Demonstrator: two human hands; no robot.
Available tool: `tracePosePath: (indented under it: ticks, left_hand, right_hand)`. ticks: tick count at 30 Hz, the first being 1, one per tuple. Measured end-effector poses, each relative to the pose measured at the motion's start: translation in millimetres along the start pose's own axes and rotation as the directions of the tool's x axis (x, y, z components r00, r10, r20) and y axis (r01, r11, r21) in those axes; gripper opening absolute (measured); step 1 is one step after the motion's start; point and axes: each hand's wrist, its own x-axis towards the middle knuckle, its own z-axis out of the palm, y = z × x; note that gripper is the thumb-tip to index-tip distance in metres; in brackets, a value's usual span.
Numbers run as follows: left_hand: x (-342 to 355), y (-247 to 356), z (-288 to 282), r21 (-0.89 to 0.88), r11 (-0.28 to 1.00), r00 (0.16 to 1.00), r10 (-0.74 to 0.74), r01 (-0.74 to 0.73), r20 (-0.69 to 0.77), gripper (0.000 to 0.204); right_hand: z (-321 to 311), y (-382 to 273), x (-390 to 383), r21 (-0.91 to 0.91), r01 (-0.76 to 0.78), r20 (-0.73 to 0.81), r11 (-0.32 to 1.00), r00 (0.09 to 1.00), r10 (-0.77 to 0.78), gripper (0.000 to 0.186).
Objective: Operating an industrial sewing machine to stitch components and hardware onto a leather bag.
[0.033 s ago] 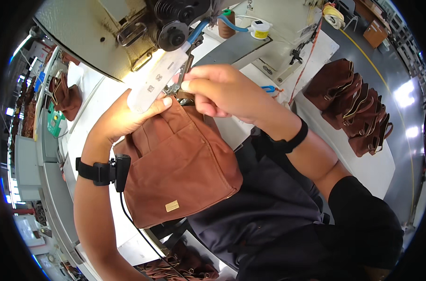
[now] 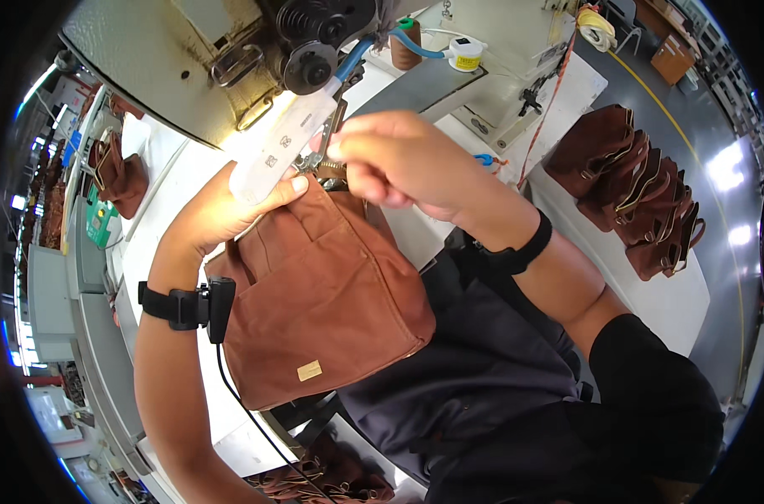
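A brown bag (image 2: 323, 311) with a small gold label hangs from the sewing machine's (image 2: 159, 63) stitching area, its top edge under the presser foot (image 2: 312, 162). My left hand (image 2: 222, 206) grips that top edge, thumb laid on the fabric; its other fingers are hidden behind the bag and a white lamp bar (image 2: 281, 147). Just right of the needle area is my right hand (image 2: 399, 164), fingers curled and fingertips pinched together close to the metal parts. Whatever lies in that pinch is too small and blurred to make out.
A row of brown bags (image 2: 626, 193) lies on the white table at right. Another brown bag (image 2: 117, 176) stands at far left. Behind the machine bed are a brown thread cone (image 2: 405, 46) and a small white bottle (image 2: 464, 55). More brown pieces (image 2: 331, 475) lie below.
My right hand has shifted slightly up and to the right and looks more blurred. The bag and my left hand stay almost in place.
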Motion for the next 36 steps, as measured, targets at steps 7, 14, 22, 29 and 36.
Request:
tracePosePath:
  ticks: [7, 14, 22, 29, 36]
  left_hand:
    - [3.6, -15.0, -9.5, -0.111, 0.99, 0.99, -0.075, 0.088, 0.116, 0.069]
    - [12.5, -29.4, -6.2, -0.284, 0.959, 0.998, 0.039, -0.022, 0.055, 0.03]
    - [5.3, -31.8, 11.3, -0.381, 0.923, 0.999, 0.033, -0.046, -0.04, 0.018]
    - [-0.4, -40.6, 13.4, -0.484, 0.875, 0.998, 0.044, -0.019, 0.04, 0.022]
    - [-2.4, -37.2, 30.6, -0.434, 0.898, 0.996, 0.036, -0.068, -0.081, 0.022]
  right_hand:
    - [7.4, 22.7, -18.9, -0.358, 0.135, -0.122, 0.924, 0.974, -0.19, 0.033]
    - [14.2, 69.8, -18.6, 0.103, 0.018, -0.048, 0.995, 0.999, -0.013, 0.036]
    - [18.2, 35.6, -8.8, 0.281, -0.144, -0.061, 0.949, 0.984, 0.168, 0.037]
    - [4.6, -2.1, 10.8, -0.759, 0.204, -0.07, 0.618, 0.919, -0.388, 0.027]
    - [-7.9, 16.2, 55.6, -0.858, 0.327, 0.068, 0.396, 0.837, -0.543, 0.023]
